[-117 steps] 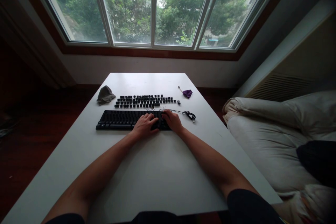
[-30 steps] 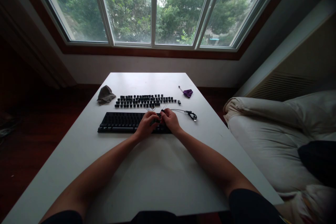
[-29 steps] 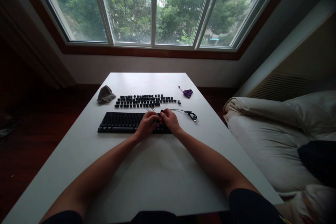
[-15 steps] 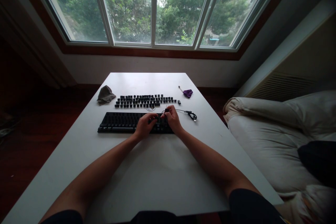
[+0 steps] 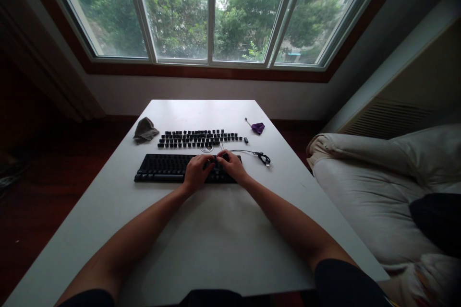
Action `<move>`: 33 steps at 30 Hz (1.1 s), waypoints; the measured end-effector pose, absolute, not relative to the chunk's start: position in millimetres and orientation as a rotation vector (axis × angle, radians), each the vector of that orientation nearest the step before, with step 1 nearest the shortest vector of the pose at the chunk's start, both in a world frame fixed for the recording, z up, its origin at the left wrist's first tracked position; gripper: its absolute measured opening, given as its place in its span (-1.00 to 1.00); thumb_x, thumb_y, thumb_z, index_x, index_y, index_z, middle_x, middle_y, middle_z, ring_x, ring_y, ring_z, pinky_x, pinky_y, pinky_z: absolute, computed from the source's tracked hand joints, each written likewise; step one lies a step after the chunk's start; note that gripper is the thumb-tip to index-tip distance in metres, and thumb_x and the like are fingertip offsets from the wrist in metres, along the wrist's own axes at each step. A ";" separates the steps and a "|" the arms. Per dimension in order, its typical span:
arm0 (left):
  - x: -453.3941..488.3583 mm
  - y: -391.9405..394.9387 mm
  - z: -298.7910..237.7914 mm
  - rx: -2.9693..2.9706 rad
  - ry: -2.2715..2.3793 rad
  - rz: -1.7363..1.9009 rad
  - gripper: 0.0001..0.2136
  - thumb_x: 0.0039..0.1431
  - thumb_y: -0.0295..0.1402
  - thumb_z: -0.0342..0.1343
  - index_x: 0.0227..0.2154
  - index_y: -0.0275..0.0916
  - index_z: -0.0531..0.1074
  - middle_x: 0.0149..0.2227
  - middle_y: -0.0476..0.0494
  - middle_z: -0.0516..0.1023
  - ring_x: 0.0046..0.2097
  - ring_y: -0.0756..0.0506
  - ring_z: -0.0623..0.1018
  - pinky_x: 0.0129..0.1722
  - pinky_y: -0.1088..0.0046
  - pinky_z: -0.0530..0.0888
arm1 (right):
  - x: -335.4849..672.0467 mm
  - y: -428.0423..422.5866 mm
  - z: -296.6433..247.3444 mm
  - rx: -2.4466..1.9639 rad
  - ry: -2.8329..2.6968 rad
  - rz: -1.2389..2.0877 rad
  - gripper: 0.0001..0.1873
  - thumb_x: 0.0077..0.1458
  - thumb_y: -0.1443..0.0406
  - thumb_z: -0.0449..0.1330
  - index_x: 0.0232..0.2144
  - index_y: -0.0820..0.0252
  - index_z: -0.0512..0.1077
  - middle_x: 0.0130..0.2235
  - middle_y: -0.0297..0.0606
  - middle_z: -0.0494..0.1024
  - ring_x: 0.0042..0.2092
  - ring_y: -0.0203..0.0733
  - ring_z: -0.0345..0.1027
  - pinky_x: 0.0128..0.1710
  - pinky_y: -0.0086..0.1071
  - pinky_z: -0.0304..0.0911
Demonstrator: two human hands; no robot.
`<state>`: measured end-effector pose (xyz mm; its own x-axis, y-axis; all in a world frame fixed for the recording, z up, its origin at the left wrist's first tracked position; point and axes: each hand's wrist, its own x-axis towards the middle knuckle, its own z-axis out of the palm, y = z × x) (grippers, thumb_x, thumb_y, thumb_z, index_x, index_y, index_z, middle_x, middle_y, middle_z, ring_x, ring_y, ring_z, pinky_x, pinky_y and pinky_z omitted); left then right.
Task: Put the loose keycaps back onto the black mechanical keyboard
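Note:
A black keyboard [image 5: 163, 168] lies lengthwise across the white table, many of its keycaps in place on the left part. My left hand [image 5: 196, 171] rests on the keyboard right of its middle, fingers curved and thumb apart from them, with nothing visible between. Close beside it, my right hand [image 5: 232, 165] is closed over the keyboard's right part, gripping a small dark piece with thin wires sticking up, seemingly a wire keycap puller [image 5: 222, 147]. My fingers hide the keys beneath them. Loose black keycaps [image 5: 189, 144] stand in rows behind the keyboard.
A grey cloth [image 5: 145, 130] sits at the table's left edge. Toward the back right are a purple cloth [image 5: 258, 128] and a thin stick [image 5: 248, 122]. A coiled USB cable [image 5: 262, 158] lies right of the keyboard. A pale sofa [image 5: 360, 192] flanks the table's right side.
My right hand has moved left and down toward my left hand, bringing the wire piece with it. My left hand has barely shifted.

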<state>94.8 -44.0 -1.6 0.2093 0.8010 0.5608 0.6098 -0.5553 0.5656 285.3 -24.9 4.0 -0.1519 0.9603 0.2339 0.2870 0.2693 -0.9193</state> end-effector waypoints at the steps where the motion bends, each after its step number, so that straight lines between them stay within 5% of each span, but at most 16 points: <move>1: 94.7 -44.1 -1.1 2.299 1.354 1.260 -0.82 0.22 -0.37 0.19 -0.11 -0.13 0.48 -0.15 -0.10 0.60 -0.08 -0.16 0.56 -0.03 0.25 0.45 | 285.5 -24.9 4.4 -1.185 -1.648 0.914 -0.72 0.08 0.07 0.19 -0.28 0.15 0.46 -0.39 -0.32 0.48 -0.37 -0.23 0.32 -0.38 -0.39 0.25; 21: 93.4 -45.5 1.3 2.399 1.340 1.263 -0.85 0.28 -0.31 0.14 -0.11 -0.12 0.48 -0.13 -0.12 0.57 -0.07 -0.16 0.50 0.00 0.27 0.40 | 287.3 -24.7 10.5 -1.151 -1.625 1.110 -0.66 -0.02 0.04 0.29 -0.34 0.20 0.53 -0.49 -0.33 0.47 -0.49 -0.29 0.26 -0.51 -0.43 0.21; 33: 98.1 -46.9 -0.1 2.504 1.322 1.137 -0.78 0.27 -0.39 0.06 -0.03 -0.15 0.41 -0.07 -0.16 0.53 -0.02 -0.19 0.49 0.02 0.22 0.38 | 318.3 23.8 11.1 -1.315 -1.727 0.773 -0.63 0.05 0.02 0.24 -0.30 0.20 0.55 -0.44 -0.31 0.51 -0.41 -0.24 0.32 -0.39 -0.40 0.21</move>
